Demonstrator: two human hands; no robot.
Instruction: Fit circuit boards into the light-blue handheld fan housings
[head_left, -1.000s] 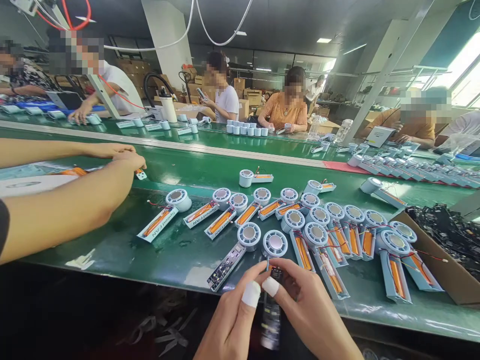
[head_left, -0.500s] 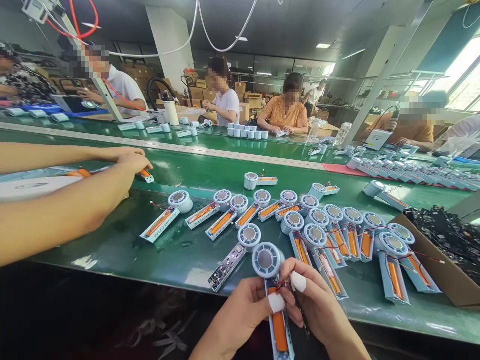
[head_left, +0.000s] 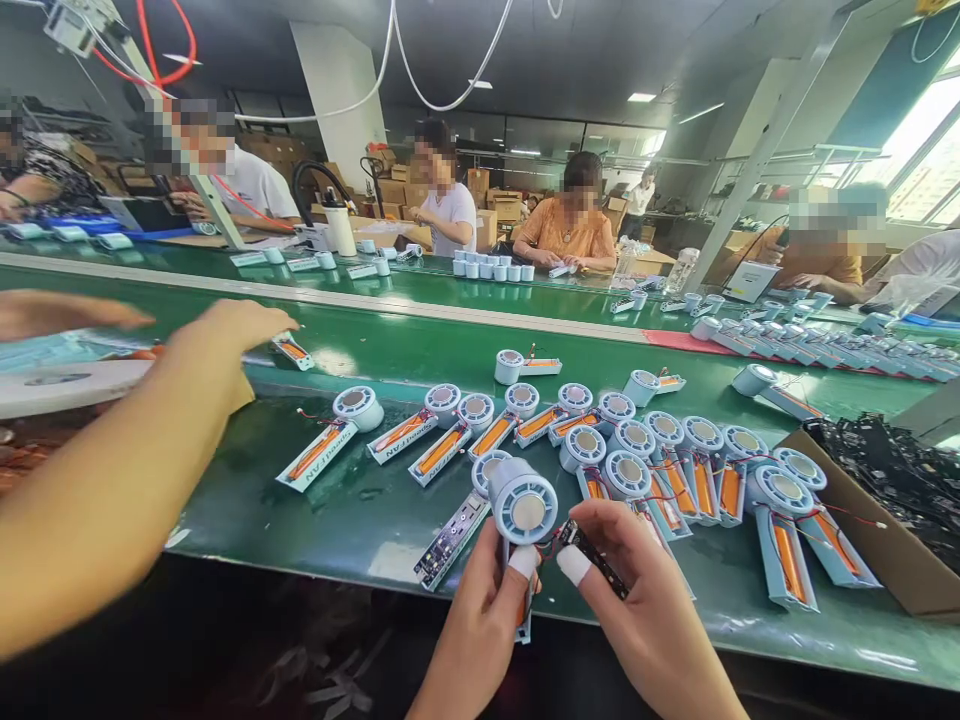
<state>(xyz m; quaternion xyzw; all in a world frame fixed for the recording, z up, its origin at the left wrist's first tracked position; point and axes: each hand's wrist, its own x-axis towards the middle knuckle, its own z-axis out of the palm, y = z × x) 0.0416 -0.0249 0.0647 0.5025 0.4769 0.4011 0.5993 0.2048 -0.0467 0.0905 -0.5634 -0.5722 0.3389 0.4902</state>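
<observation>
My left hand (head_left: 487,590) is closed round the body of a handheld fan (head_left: 525,505), its round light-blue head facing up at me and its handle mostly hidden by my fingers. In my right hand (head_left: 630,580) a narrow black circuit board (head_left: 594,560) is pinched between thumb and fingers. Thin red and black wires run between the fan and the board. Both thumbs have white coverings. Just behind the held fan lies another fan with a circuit board (head_left: 454,540) along its handle. Several fans with orange batteries (head_left: 442,447) in open handles lie beyond my hands.
A cardboard box (head_left: 877,530) heaped with black circuit boards (head_left: 885,480) stands at right. A co-worker's arms (head_left: 150,440) reach in from the left beside a white tray edge (head_left: 82,385). Behind the green bench (head_left: 315,535), a conveyor (head_left: 420,345) runs across; several people sit opposite.
The held fan has tilted and risen slightly, hiding more of its handle. The board in my right hand has turned into clearer view. The co-worker's hands have drawn apart, leaving a fan on the conveyor.
</observation>
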